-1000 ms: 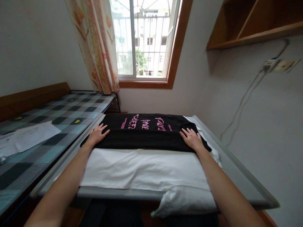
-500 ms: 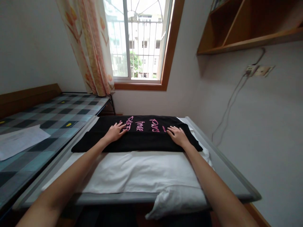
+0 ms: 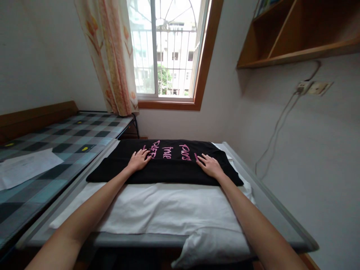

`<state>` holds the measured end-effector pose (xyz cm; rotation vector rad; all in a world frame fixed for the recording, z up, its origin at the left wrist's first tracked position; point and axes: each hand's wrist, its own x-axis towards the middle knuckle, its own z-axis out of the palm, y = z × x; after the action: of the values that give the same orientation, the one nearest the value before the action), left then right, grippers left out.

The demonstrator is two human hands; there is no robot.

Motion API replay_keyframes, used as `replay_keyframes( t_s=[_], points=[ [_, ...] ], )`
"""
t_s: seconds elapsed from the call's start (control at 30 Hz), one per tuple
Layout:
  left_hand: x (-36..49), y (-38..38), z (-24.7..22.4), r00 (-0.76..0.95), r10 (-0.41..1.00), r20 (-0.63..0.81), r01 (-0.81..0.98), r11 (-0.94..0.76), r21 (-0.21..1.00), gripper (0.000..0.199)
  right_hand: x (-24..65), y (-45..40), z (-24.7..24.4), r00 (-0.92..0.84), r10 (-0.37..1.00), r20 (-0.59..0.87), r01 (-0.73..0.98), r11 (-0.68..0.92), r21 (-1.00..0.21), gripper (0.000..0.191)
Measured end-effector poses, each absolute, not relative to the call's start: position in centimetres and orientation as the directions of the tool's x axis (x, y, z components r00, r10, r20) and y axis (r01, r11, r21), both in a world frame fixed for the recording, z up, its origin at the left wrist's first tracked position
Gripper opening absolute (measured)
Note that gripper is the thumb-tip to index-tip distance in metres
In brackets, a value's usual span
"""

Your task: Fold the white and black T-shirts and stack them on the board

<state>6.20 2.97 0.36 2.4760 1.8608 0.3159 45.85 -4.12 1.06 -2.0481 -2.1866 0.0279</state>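
A black garment [image 3: 174, 173] with pink lettering, partly folded over, lies across a white garment [image 3: 163, 210] on a grey table [image 3: 278, 221]. My left hand [image 3: 138, 160] rests flat on its left part, fingers spread, beside the pink print. On the right part my right hand [image 3: 210, 165] also lies flat with fingers apart, near the small pink text. Neither hand grips the cloth. A white sleeve [image 3: 213, 243] of the lower garment hangs over the near table edge.
To the left stands a bed with a checkered mattress [image 3: 92, 131] and a sheet of paper [image 3: 30, 167] on it. A curtain [image 3: 112, 56] hangs by the window [image 3: 174, 63]. Up on the right wall are a wooden shelf [image 3: 287, 52] and a socket [image 3: 303, 88] with a cord.
The camera view has shifted slightly, so the scene sits a little lower and further right. Both hands stay flat on the black garment, with hardly any movement.
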Motion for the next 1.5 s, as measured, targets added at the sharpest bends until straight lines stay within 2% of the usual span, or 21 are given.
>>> replay_keyframes(
  t_s=[0.43,0.77,0.97,1.17,1.33,1.5],
  points=[
    [4.9,-0.2,0.2,0.295,0.941,0.166,0.941,-0.316,0.12,0.056,44.7,-7.8,0.8,-0.061,0.995,0.082,0.995,0.067,-0.072,0.067],
    [3.4,-4.1,0.9,0.312,0.943,0.115,0.943,-0.322,0.082,0.058,43.4,-11.4,0.6,-0.078,0.991,0.105,0.996,0.083,-0.039,0.065],
    [4.4,-2.2,3.6,0.265,0.963,0.048,0.962,-0.268,0.053,0.06,43.0,-11.7,1.2,-0.074,0.986,0.147,0.996,0.082,-0.045,0.064],
    [6.5,1.4,2.8,0.217,0.949,0.23,0.959,-0.251,0.13,0.047,43.3,-8.9,3.3,-0.057,0.977,0.208,0.996,0.07,-0.058,0.052],
    [6.0,2.3,0.7,0.218,0.941,0.26,0.949,-0.267,0.169,0.046,44.6,-3.4,5.1,0.02,0.972,0.232,0.996,0.001,-0.088,0.036],
    [5.7,2.5,0.4,0.201,0.941,0.274,0.951,-0.254,0.174,0.046,46.7,3.0,5.7,0.121,0.985,0.125,0.982,-0.1,-0.159,0.035]
  ],
)
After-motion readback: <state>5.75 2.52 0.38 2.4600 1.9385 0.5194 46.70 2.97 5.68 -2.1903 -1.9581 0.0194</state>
